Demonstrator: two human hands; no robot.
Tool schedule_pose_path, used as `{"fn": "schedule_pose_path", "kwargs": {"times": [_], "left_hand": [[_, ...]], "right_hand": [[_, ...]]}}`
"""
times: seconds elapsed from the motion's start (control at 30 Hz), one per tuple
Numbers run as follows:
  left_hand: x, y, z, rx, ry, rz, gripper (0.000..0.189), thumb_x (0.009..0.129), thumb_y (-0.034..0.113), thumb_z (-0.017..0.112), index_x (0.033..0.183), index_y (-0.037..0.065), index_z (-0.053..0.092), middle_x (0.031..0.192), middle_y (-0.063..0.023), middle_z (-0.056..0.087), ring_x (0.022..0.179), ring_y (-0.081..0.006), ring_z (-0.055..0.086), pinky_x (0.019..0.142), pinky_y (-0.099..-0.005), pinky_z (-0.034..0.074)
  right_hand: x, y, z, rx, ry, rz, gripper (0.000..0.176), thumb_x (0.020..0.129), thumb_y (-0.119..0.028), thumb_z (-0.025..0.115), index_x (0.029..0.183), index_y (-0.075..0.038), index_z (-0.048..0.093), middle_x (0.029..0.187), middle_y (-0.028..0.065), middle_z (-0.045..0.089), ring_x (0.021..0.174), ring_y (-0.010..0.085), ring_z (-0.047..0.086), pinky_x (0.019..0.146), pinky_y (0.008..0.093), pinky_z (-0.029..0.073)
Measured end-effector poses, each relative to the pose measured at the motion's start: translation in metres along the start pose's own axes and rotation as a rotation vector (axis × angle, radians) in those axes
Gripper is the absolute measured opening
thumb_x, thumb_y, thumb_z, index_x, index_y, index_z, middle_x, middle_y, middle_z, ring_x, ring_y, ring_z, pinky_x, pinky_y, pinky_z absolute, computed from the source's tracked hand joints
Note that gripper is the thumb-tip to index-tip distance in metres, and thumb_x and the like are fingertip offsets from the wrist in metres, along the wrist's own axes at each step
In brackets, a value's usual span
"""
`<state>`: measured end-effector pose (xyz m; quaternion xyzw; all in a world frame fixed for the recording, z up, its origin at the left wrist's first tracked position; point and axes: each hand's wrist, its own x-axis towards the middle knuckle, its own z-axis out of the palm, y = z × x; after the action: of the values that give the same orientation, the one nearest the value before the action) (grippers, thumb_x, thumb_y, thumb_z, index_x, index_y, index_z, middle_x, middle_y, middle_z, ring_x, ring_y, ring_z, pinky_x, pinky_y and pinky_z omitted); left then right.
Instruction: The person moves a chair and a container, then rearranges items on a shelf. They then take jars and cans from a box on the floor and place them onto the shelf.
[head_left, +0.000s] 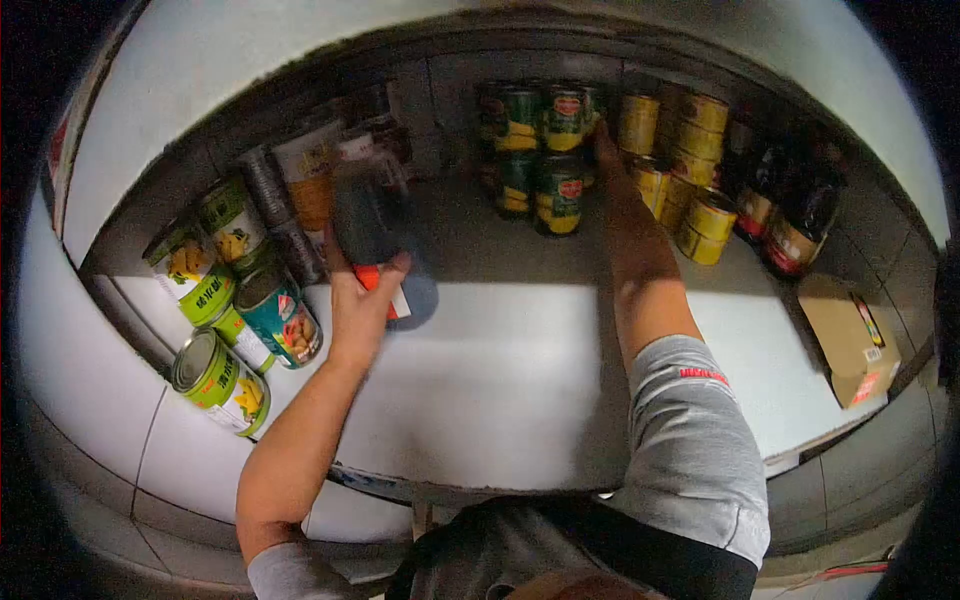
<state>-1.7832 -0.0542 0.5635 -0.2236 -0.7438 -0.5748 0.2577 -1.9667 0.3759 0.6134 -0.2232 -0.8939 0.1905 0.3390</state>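
My left hand (362, 300) is wrapped round a large dark bottle (372, 205) with a red and white label, near the left-hand cans; the bottle is blurred. My right hand (606, 150) reaches to the back, at the right side of stacked green cans (558, 195) with yellow pictures. Its fingers are dark and partly hidden, so I cannot make out whether they grip a can. Just right of that hand stand gold cans (640, 125) in stacks.
Large green-labelled cans (222, 385) and a teal can (280, 315) stand at the left, with a yellow package (308, 175) behind. Dark bottles (803, 222) and an open cardboard box (850, 340) are at the right. The white shelf (480, 400) has a front edge near my body.
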Motion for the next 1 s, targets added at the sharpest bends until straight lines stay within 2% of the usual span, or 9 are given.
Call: {"fn": "schedule_pose_path", "kwargs": {"times": [0.07, 0.3, 0.37, 0.47, 0.6, 0.8, 0.9, 0.93, 1.0], "left_hand": [[0.002, -0.014, -0.002, 0.018, -0.014, -0.004, 0.090, 0.076, 0.020, 0.074, 0.143, -0.002, 0.018, 0.131, -0.0216, 0.043, 0.120, -0.0264, 0.043, 0.100, -0.0329, 0.037], [0.003, 0.001, 0.000, -0.213, -0.041, -0.072, 0.093, 0.075, 0.022, 0.076, 0.144, -0.001, 0.018, 0.134, -0.0210, 0.039, 0.123, -0.0269, 0.040, 0.104, -0.0336, 0.033], [0.004, -0.005, 0.003, -0.068, 0.004, 0.017, 0.092, 0.075, 0.021, 0.076, 0.143, -0.001, 0.019, 0.133, -0.0202, 0.041, 0.120, -0.0256, 0.043, 0.100, -0.0331, 0.037], [0.003, 0.000, 0.004, -0.061, 0.029, 0.051, 0.089, 0.075, 0.021, 0.076, 0.141, -0.002, 0.021, 0.129, -0.0191, 0.045, 0.115, -0.0249, 0.047, 0.098, -0.0326, 0.039], [0.000, 0.009, 0.002, -0.159, -0.033, -0.058, 0.087, 0.075, 0.021, 0.076, 0.140, -0.004, 0.023, 0.125, -0.0178, 0.049, 0.111, -0.0251, 0.050, 0.099, -0.0326, 0.039], [0.003, 0.000, 0.001, -0.174, -0.028, 0.039, 0.081, 0.076, 0.023, 0.075, 0.136, -0.005, 0.027, 0.124, -0.0196, 0.051, 0.108, -0.0242, 0.052, 0.096, -0.0313, 0.041], [0.007, -0.003, -0.005, 0.012, -0.048, 0.050, 0.079, 0.077, 0.025, 0.074, 0.135, -0.004, 0.029, 0.124, -0.0207, 0.052, 0.106, -0.0231, 0.053, 0.093, -0.0301, 0.042], [0.005, 0.005, -0.007, 0.018, -0.134, -0.039, 0.080, 0.077, 0.026, 0.074, 0.135, -0.004, 0.028, 0.124, -0.0208, 0.052, 0.105, -0.0234, 0.054, 0.092, -0.0306, 0.043], [0.007, -0.004, -0.004, -0.026, -0.180, -0.045, 0.081, 0.077, 0.028, 0.073, 0.136, -0.004, 0.028, 0.121, -0.0199, 0.055, 0.105, -0.0236, 0.055, 0.089, -0.0320, 0.043]], "right_hand": [[0.004, 0.004, 0.004, -0.024, 0.014, 0.012, 0.048, 0.095, -0.041, 0.045, 0.133, -0.011, 0.047, 0.107, 0.0115, 0.059, 0.091, 0.0218, 0.057, 0.081, 0.0355, 0.047], [0.002, 0.005, 0.007, -0.057, 0.030, 0.001, 0.048, 0.095, -0.041, 0.046, 0.134, -0.013, 0.046, 0.110, 0.0115, 0.059, 0.094, 0.0223, 0.056, 0.083, 0.0358, 0.046], [-0.001, 0.000, 0.003, -0.071, 0.021, -0.015, 0.048, 0.094, -0.041, 0.047, 0.134, -0.014, 0.046, 0.111, 0.0115, 0.059, 0.095, 0.0225, 0.056, 0.084, 0.0359, 0.046], [-0.006, 0.001, 0.000, -0.085, 0.007, -0.023, 0.048, 0.094, -0.041, 0.047, 0.134, -0.014, 0.046, 0.112, 0.0115, 0.058, 0.097, 0.0227, 0.056, 0.085, 0.0361, 0.046], [-0.003, 0.002, 0.002, -0.102, -0.016, -0.034, 0.049, 0.094, -0.041, 0.048, 0.135, -0.015, 0.045, 0.114, 0.0116, 0.058, 0.099, 0.0230, 0.056, 0.087, 0.0363, 0.045], [-0.010, -0.003, -0.004, -0.143, -0.026, -0.054, 0.049, 0.093, -0.040, 0.049, 0.136, -0.017, 0.044, 0.117, 0.0116, 0.058, 0.102, 0.0234, 0.056, 0.089, 0.0366, 0.044], [-0.015, -0.008, -0.009, -0.166, -0.030, -0.077, 0.050, 0.093, -0.040, 0.049, 0.137, -0.017, 0.044, 0.118, 0.0116, 0.057, 0.103, 0.0236, 0.056, 0.090, 0.0367, 0.044], [-0.021, -0.009, -0.012, -0.175, -0.035, -0.086, 0.050, 0.093, -0.040, 0.050, 0.137, -0.018, 0.044, 0.118, 0.0116, 0.057, 0.104, 0.0237, 0.056, 0.091, 0.0368, 0.044], [-0.024, -0.006, -0.013, -0.204, -0.045, -0.107, 0.050, 0.092, -0.040, 0.050, 0.137, -0.018, 0.043, 0.119, 0.0116, 0.057, 0.105, 0.0239, 0.056, 0.092, 0.0369, 0.043]]}}
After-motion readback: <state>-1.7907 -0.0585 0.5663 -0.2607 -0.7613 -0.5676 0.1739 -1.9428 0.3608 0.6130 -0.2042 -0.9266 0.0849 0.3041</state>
